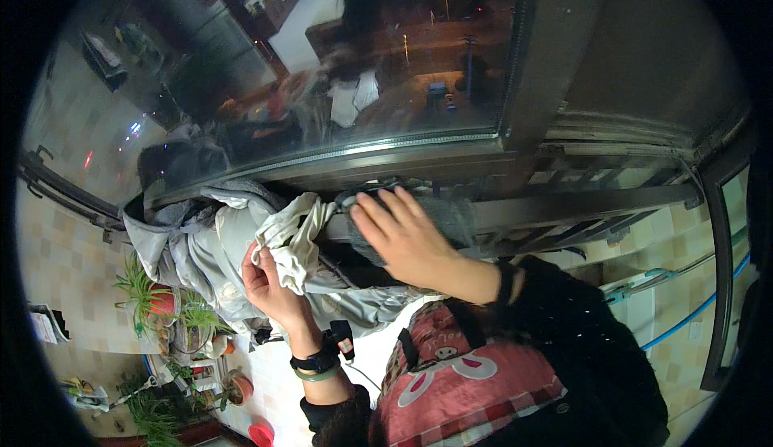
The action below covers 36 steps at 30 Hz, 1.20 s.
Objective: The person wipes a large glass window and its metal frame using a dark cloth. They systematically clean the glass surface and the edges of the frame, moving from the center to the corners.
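Observation:
My left hand pinches a crumpled white cloth between thumb and fingers. That cloth stretches up to the fingertips of my right hand. My right hand lies palm down, fingers extended, over a dark grey cloth draped along the dark window rail. Its thumb is hidden from view. Left of and below the hands, a pale grey garment or quilt with a darker grey lining hangs in folds over the rail.
A window pane rises just beyond the hands, reflecting the room. Potted spider plants and a terracotta pot stand at lower left, near a red basin. A blue hose runs at right. I wear a pink rabbit apron.

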Each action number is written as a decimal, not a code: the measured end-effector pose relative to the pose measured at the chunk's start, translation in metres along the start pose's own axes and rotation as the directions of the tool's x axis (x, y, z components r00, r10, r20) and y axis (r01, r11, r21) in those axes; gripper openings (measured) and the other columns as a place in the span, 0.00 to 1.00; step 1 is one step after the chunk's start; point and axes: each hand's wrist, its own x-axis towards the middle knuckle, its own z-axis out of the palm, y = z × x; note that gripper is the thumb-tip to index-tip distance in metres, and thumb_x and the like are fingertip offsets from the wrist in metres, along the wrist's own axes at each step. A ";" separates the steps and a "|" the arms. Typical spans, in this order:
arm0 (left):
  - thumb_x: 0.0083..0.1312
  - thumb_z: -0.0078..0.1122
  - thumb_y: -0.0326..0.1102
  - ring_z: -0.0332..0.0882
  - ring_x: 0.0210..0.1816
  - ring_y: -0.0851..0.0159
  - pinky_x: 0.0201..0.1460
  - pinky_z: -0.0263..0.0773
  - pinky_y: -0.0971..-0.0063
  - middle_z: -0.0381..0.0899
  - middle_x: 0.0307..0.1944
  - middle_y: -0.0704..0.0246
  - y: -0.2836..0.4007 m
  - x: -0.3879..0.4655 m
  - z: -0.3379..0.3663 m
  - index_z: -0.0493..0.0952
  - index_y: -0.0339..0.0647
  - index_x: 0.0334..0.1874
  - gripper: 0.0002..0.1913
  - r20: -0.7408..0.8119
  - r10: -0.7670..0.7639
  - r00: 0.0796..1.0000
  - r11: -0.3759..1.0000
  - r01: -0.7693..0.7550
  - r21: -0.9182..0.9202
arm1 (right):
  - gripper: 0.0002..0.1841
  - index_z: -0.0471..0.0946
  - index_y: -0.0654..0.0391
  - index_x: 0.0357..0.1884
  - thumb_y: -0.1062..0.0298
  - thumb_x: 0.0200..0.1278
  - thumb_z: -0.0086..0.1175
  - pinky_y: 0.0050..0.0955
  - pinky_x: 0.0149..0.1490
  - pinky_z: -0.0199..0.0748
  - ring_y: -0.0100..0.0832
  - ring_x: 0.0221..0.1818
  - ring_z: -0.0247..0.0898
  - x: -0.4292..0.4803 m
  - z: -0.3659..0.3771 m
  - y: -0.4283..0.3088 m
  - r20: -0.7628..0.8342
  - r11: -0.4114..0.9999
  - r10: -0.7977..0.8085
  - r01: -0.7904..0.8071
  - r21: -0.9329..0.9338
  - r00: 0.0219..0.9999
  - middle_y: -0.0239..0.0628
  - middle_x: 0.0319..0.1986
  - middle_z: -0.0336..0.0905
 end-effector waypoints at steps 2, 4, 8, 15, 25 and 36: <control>0.72 0.52 0.29 0.73 0.35 0.76 0.38 0.69 0.83 0.79 0.37 0.70 -0.001 -0.002 -0.001 0.75 0.33 0.49 0.09 -0.002 0.009 1.000 1.000 -0.009 0.018 | 0.35 0.64 0.64 0.65 0.69 0.51 0.54 0.52 0.69 0.52 0.53 0.64 0.60 -0.020 -0.017 0.013 0.000 0.999 0.002 -0.002 -0.048 1.000 0.56 0.62 0.63; 0.72 0.52 0.30 0.71 0.34 0.77 0.36 0.67 0.83 0.77 0.32 0.73 0.000 -0.006 0.000 0.76 0.35 0.47 0.07 0.020 0.075 0.997 0.978 -0.077 0.193 | 0.32 0.65 0.62 0.64 0.71 0.53 0.51 0.54 0.68 0.55 0.54 0.62 0.62 -0.035 -0.035 0.024 0.019 0.998 0.053 -0.052 -0.036 0.998 0.55 0.61 0.63; 0.64 0.63 0.31 0.71 0.47 0.59 0.51 0.69 0.71 0.70 0.47 0.59 0.010 -0.019 0.009 0.75 0.36 0.46 0.12 0.345 0.307 0.887 0.709 -0.455 0.538 | 0.36 0.66 0.61 0.63 0.68 0.47 0.57 0.56 0.65 0.55 0.56 0.58 0.62 -0.029 -0.041 0.019 0.044 0.996 0.080 -0.078 -0.052 0.996 0.55 0.57 0.65; 0.54 0.66 0.22 0.70 0.48 0.49 0.52 0.69 0.66 0.67 0.47 0.55 0.032 -0.019 0.010 0.69 0.35 0.50 0.22 0.571 0.203 0.796 0.504 -0.585 0.636 | 0.33 0.64 0.62 0.64 0.67 0.51 0.53 0.52 0.66 0.56 0.54 0.58 0.63 -0.013 -0.015 0.014 0.010 0.998 -0.019 0.019 -0.060 1.000 0.56 0.56 0.66; 0.66 0.56 0.23 0.71 0.39 0.75 0.44 0.67 0.82 0.76 0.38 0.70 0.037 -0.048 -0.039 0.68 0.37 0.47 0.10 0.235 -0.309 0.922 0.951 0.293 0.103 | 0.44 0.66 0.56 0.66 0.62 0.40 0.69 0.53 0.66 0.55 0.51 0.61 0.62 -0.080 -0.085 0.058 0.100 0.975 0.180 -0.165 -0.147 0.979 0.51 0.57 0.67; 0.68 0.54 0.26 0.79 0.38 0.70 0.38 0.75 0.79 0.80 0.45 0.65 0.066 -0.153 -0.108 0.67 0.35 0.60 0.19 -0.153 -0.498 0.853 0.860 0.464 -0.211 | 0.47 0.64 0.50 0.67 0.77 0.34 0.64 0.50 0.66 0.56 0.51 0.62 0.60 -0.103 -0.091 0.074 0.071 0.986 0.117 -0.108 -0.126 0.991 0.46 0.59 0.64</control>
